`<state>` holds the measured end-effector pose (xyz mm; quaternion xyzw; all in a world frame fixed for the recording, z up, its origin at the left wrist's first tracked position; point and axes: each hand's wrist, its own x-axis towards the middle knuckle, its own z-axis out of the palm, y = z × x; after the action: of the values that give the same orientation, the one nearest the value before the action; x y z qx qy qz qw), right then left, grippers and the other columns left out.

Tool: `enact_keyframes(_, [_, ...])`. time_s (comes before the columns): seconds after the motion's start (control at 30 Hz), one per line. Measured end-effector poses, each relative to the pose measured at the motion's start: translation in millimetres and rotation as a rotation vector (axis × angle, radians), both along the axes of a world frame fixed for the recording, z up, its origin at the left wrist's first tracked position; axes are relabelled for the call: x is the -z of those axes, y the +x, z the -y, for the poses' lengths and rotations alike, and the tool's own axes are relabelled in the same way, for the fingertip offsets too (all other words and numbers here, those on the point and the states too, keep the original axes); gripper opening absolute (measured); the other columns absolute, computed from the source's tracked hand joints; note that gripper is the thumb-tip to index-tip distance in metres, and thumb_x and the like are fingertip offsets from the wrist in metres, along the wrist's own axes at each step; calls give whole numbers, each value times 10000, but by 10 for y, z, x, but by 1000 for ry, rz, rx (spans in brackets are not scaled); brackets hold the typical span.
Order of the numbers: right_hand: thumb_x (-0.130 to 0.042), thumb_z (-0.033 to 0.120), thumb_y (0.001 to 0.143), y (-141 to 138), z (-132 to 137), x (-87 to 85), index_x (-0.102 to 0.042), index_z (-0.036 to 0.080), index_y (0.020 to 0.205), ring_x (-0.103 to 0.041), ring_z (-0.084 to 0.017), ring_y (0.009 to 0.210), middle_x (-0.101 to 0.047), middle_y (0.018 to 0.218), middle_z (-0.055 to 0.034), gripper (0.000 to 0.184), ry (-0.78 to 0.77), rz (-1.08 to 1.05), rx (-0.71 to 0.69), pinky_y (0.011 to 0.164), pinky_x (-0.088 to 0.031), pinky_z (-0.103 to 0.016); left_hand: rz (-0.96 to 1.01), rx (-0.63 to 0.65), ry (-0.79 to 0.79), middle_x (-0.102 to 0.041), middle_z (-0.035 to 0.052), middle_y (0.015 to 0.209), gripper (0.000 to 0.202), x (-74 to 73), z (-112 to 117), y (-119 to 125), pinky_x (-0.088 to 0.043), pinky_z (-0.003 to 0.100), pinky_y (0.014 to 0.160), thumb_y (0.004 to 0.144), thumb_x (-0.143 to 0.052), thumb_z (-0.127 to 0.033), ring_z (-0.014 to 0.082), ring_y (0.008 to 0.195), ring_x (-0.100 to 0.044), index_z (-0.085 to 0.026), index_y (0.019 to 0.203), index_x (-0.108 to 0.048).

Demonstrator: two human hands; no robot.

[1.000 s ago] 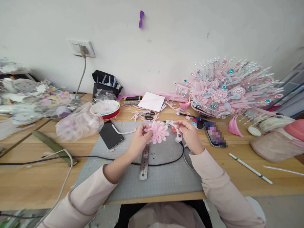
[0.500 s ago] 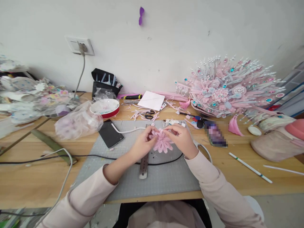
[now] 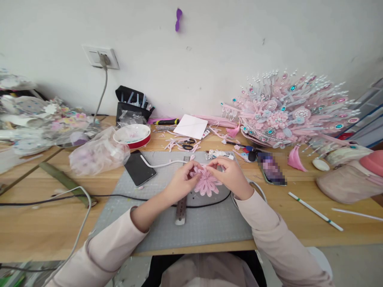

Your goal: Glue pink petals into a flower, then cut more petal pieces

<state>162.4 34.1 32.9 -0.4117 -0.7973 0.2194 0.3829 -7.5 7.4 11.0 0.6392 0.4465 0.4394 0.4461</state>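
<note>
A pink handmade flower (image 3: 206,184) with many looped petals is held just above the grey cutting mat (image 3: 194,223). My left hand (image 3: 178,183) pinches its left side with curled fingers. My right hand (image 3: 229,176) grips its upper right edge, fingertips pressed at the flower's top. Both hands meet over the flower's far rim. A steel ruler (image 3: 181,207) lies on the mat under my left hand, and a black cable (image 3: 119,196) runs across the mat beneath both wrists.
A black phone (image 3: 139,169) lies at the mat's far left, a second phone (image 3: 271,168) to the right. Behind are a red-rimmed round tin (image 3: 133,136), a plastic bag (image 3: 98,152), scissors (image 3: 187,145), a white notepad (image 3: 190,126) and a large pink beaded headdress (image 3: 287,113).
My right hand left the white tool on the mat's far edge and came onto the flower. Both hands lowered the flower slightly toward me.
</note>
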Motion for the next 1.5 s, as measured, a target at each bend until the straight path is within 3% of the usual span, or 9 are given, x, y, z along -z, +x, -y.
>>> enact_keyframes(0.23, [-599, 254, 760, 3, 6, -4, -636, 171, 707, -543, -127, 667, -649, 709, -9, 105, -53, 36, 16, 654, -388, -245, 8, -20, -12, -488, -22, 701, 154, -14, -3, 3, -367, 210, 564, 756, -523, -284, 92, 594, -434, -170, 857, -501])
enact_keyframes(0.47, [-563, 250, 755, -45, 15, 100, -635, 174, 714, -525, -125, 617, -627, 669, 2, 113, -203, -117, 83, 592, -385, -241, 53, -10, -52, -482, -21, 717, 169, -11, -7, 6, -363, 213, 566, 753, -530, -298, 93, 603, -437, -173, 860, -492])
enact_keyframes(0.83, [-546, 269, 727, -123, 33, 126, -618, 171, 655, -499, -130, 577, -598, 614, 1, 141, -247, -155, 158, 552, -373, -235, 126, 12, -70, -502, -18, 720, 195, 44, -14, 24, -367, 212, 577, 758, -542, -335, 91, 610, -445, -176, 857, -484])
enact_keyframes(1.03, [-526, 264, 746, -146, 57, 143, -628, 170, 650, -521, -136, 604, -613, 628, -6, 169, -228, -128, 156, 559, -374, -234, 108, 0, -65, -506, -21, 707, 193, 36, -17, 15, -371, 213, 579, 753, -550, -330, 90, 601, -453, -172, 852, -499])
enact_keyframes(1.3, [-578, 279, 742, -145, 29, 120, -667, 197, 741, -580, -167, 729, -675, 770, -28, 120, -122, -146, 191, 693, -432, -279, 128, -15, -41, -489, -32, 728, 183, 6, -48, -10, -367, 203, 568, 750, -542, -288, 80, 593, -442, -185, 884, -474])
enact_keyframes(1.43, [-468, 295, 825, -17, -33, 77, -651, 191, 884, -593, -183, 811, -677, 888, -62, 218, -17, -205, 253, 741, -445, -306, 99, -10, -38, -490, -31, 729, 157, 11, -65, -33, -358, 195, 548, 759, -517, -258, 78, 588, -440, -184, 890, -471])
enact_keyframes(1.5, [-413, 248, 842, 102, -96, 47, -638, 181, 893, -587, -192, 860, -670, 909, -75, 241, 49, -133, 312, 788, -432, -321, 89, -37, -52, -469, -42, 676, 148, 25, -91, -58, -329, 189, 520, 765, -502, -251, 76, 558, -418, -182, 892, -473])
